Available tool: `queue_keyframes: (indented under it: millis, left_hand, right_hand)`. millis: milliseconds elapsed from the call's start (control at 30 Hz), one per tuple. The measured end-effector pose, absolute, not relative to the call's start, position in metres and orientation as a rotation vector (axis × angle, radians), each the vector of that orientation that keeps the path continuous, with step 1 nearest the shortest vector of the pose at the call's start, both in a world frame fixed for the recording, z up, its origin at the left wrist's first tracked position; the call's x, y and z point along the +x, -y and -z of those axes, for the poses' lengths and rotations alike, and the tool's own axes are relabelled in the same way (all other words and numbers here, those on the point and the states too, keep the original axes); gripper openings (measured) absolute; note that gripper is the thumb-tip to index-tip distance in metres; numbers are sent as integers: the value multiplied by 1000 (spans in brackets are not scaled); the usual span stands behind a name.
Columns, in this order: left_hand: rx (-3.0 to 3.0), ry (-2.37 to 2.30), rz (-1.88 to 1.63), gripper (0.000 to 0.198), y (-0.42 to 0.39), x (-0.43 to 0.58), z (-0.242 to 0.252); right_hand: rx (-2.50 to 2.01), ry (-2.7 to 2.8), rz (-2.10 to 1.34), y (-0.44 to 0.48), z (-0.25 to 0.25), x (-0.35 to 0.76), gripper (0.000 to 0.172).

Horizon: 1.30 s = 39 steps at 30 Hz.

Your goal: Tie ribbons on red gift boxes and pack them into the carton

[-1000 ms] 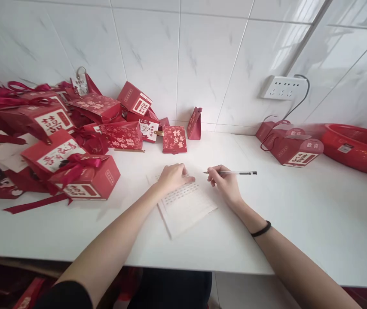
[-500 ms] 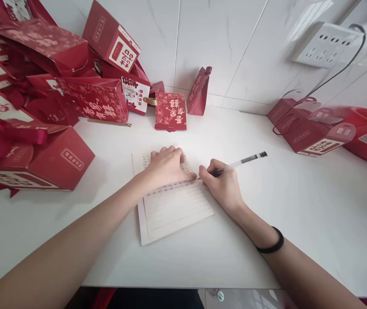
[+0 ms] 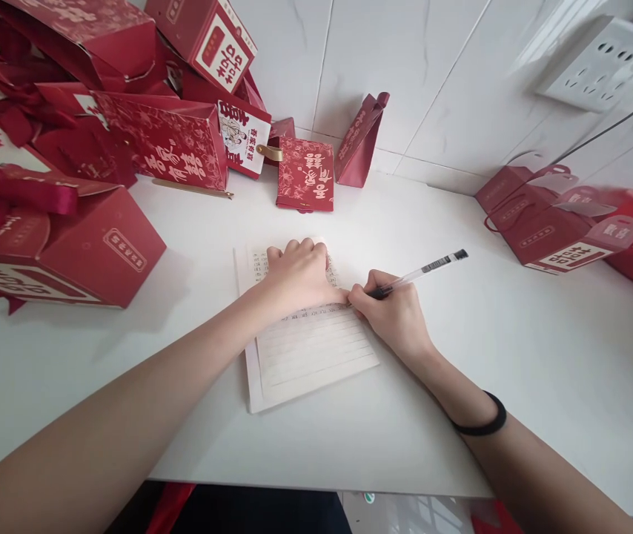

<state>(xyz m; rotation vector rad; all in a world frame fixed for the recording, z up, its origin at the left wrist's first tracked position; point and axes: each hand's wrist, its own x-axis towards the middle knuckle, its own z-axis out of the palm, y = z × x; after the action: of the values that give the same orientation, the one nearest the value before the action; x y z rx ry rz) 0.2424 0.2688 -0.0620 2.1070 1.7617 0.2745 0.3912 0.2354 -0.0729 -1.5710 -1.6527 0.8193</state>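
Observation:
A notebook (image 3: 316, 363) with ruled lines lies open on the white table, with rows of handwriting on its upper part and bare lines below. My left hand (image 3: 299, 274) rests across the written rows, its fingers bent over the page and its thumb stretched toward the pen's tip. Part of the writing is hidden under it. My right hand (image 3: 397, 315) grips a clear gel pen (image 3: 405, 279) with a black end, at the right side of the page. The pen's tip is beside my left thumb, mostly covered by my fingers.
Many red gift boxes (image 3: 99, 245) are heaped at the left. A small flat red box (image 3: 305, 174) and a standing triangular red box (image 3: 361, 141) are by the tiled wall. More red boxes (image 3: 550, 230) sit at right, below a white power socket (image 3: 605, 63) with a black cable.
The camera view has tilted slightly, so the notebook and both hands appear a little higher and further right. The pen stays in my right hand at the page, and my left hand still rests on it.

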Motion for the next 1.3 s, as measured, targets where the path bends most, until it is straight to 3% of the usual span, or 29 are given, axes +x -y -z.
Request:
queue_keyframes:
  millis: [133,400,567,800,1033,1200,1300]
  left_hand:
    - [2093,-1753,-283,49,-268,243,61]
    - [2108,-1750,-289,51,-269,242,64]
    - [2113,-1745,-291,42,-268,242,64]
    - [2090,-1723,-361,51,-262,238,61]
    - [2107,-1705,-439,42,-253,234,57]
    - [2133,-1767,-921,18,-232,223,35]
    - [2108,-2004,-1428,31,-204,200,22]
  right_hand:
    - [-1598,1614,-834,-235,71,391,29]
    - [-1612,1594,-851,-235,71,391,29]
    - [-1642,1590,-819,-234,71,390,30]
    - [-1547,1340,-951,-239,71,399,33]
    - [-1527,1631,-554,-268,83,424,32]
    - [-1434,1821,-426,-280,100,442,32]
    - [-1430,1894,-433,-281,108,447,39]
